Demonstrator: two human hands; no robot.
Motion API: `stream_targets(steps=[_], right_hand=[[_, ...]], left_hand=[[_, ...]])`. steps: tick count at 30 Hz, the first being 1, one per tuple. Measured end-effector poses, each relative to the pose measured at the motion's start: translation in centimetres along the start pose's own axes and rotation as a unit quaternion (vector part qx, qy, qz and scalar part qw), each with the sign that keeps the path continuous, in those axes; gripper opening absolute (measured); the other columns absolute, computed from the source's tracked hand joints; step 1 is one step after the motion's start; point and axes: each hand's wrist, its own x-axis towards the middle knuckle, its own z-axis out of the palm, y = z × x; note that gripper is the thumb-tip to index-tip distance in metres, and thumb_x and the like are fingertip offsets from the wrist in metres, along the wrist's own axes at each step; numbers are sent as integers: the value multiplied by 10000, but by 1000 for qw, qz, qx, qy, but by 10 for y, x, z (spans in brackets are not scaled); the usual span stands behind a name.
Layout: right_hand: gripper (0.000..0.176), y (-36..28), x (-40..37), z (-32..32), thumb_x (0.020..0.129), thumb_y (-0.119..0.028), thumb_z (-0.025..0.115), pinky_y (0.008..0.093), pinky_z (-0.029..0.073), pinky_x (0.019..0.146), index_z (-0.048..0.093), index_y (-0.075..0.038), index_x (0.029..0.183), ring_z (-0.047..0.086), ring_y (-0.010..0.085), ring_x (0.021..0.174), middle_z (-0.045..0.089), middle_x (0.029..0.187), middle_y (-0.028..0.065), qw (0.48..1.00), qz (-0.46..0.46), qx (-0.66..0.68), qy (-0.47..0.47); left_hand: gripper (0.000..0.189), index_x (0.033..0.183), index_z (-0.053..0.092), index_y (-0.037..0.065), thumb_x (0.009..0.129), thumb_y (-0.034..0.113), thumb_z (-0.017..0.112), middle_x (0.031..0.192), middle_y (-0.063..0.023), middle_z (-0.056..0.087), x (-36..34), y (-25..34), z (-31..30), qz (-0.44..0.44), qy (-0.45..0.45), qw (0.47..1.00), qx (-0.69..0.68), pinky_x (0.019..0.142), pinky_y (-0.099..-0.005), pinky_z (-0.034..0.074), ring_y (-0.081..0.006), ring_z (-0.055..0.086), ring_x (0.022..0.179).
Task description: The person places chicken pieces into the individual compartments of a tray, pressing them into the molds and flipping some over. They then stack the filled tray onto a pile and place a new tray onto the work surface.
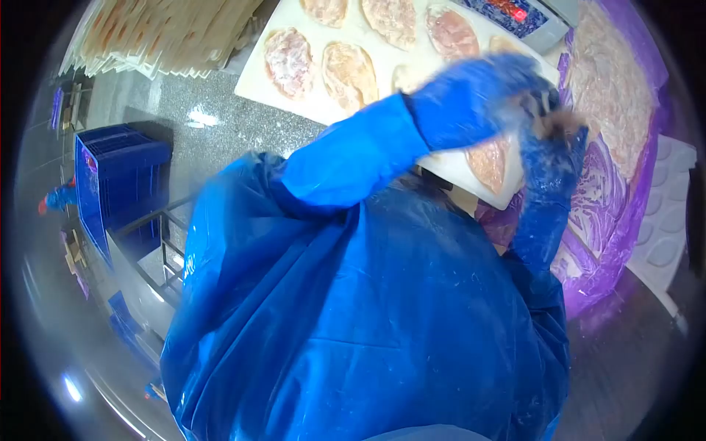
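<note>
My left hand [507,92], in a wet blue glove, reaches across over the white moulded board [305,109]; motion smears its fingers. Close against it is my right hand [551,158], gloved in blue too, with fingers curled upward around a blurred pinkish piece of raw meat [560,123]. Where the two hands meet, the left fingers' hold on that piece cannot be made out. Flat oval pieces of raw meat [349,73] lie in the board's hollows, one [487,163] just below my left hand. My forearms hide part of the board.
Right of the board, a purple plastic liner [636,220] holds a heap of raw meat [614,88]. A scale [515,16] with a lit display stands behind. White moulded trays [665,209] lie at right, stacked boards [162,33] at upper left. A blue crate [121,191] stands left.
</note>
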Motion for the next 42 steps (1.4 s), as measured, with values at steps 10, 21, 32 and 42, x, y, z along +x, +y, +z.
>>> stream_targets(steps=[10,21,32,42], right_hand=[[533,-130,-104,-37,991,-439,500,310,515,839,531,-79,1382,630,189,1057,644,1213,128,345,50,-832,432],[255,41,4,12,928,-124,625,324,505,910,662,-33,1164,655,219,1030,677,1161,115,628,-161,-751,127],[228,93,26,16,849,-99,632,411,414,991,652,-94,1077,572,256,1044,630,1117,49,268,-177,-924,-206],[333,86,11,19,835,-71,556,457,377,1075,658,-110,1149,540,235,1173,631,1173,40,282,-150,-919,-233]], left_hand=[[270,1156,632,44,918,166,662,1030,-95,677,-78,-34,-60,-259,-132,946,141,834,-310,526,-200,653,952],[284,1220,597,13,963,134,609,1120,-103,634,-116,57,-45,-339,79,918,-190,888,-287,504,-172,604,1023],[298,1080,682,148,812,67,580,1139,-74,659,-111,-21,-68,-158,-158,945,241,935,-448,456,-319,590,1040],[390,1256,630,147,878,91,551,1300,-87,607,-108,-34,-58,-147,-248,934,209,1075,-417,407,-282,553,1210]])
